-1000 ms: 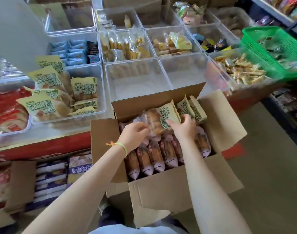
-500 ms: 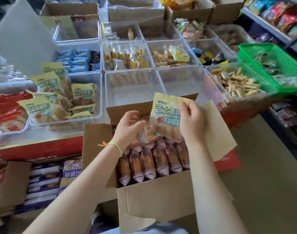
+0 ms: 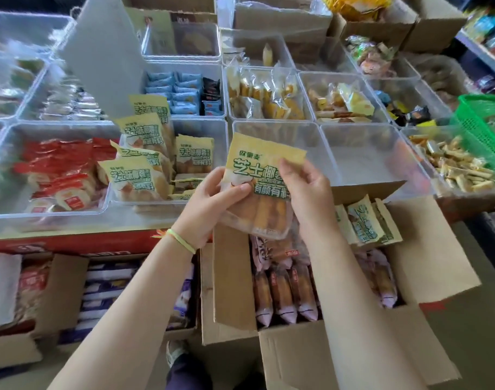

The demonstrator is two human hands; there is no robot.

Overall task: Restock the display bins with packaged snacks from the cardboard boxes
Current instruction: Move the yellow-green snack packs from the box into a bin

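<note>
Two hands: you are holding one yellow snack packet (image 3: 261,187) between them, above the open cardboard box (image 3: 409,266) and just in front of the clear display bins.
Left hand (image 3: 209,204): its thumb and fingers are pinching the packet's left edge, about halfway down.
Right hand (image 3: 305,190): its fingertips are pinching the upper right corner, on the flat sealed strip.
Weight: it is looking light, judging by how loosely you are lifting it.
Feel: the film wrapper is probably slippery and crinkly; the baked sticks showing through the clear lower part are likely crushable.
Grip: you are doing well to keep to the seams and edges, not the middle.
Destination: matching packets are standing in the bin to the left (image 3: 167,205), which is looking like its place.
</note>
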